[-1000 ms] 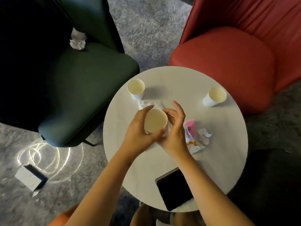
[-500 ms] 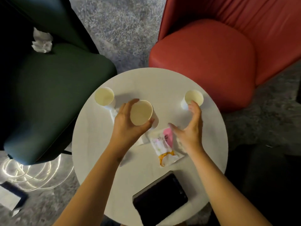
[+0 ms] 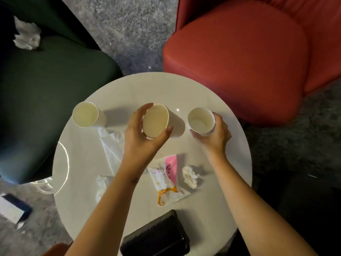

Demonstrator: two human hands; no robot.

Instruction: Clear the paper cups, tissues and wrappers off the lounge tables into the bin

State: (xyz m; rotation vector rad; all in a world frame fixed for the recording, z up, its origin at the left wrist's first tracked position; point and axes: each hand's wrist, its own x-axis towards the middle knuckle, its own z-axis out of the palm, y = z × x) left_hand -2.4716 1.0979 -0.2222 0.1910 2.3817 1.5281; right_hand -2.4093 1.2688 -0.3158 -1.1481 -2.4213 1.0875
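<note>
At a round white worktop [image 3: 147,89] set between a green chair [image 3: 46,89] and a red chair [image 3: 239,61], we take two paper cups at once. Our left grip [image 3: 142,137] is clamped round the middle cup [image 3: 156,121], and our right grip [image 3: 215,137] is curled round the wall of the right cup [image 3: 201,120]. A cup in each hand, we judge, lets us nest them and carry more to the bin in one trip. We cannot tell whether either cup has left the surface. A third cup [image 3: 85,117] stands untouched near the left edge. All three are plain cream paper, open-mouthed and seemingly empty, and probably light enough to buckle if squeezed. Nearer us lie a pink-and-white wrapper [image 3: 168,178], a crumpled tissue [image 3: 190,176] just beside it, a clear plastic wrapper [image 3: 112,148] and a second tissue [image 3: 102,183] by our left forearm. Another tissue wad [image 3: 27,36] sits on the green chair. A black case [image 3: 156,235] lies at the near edge. The bin is out of view.
</note>
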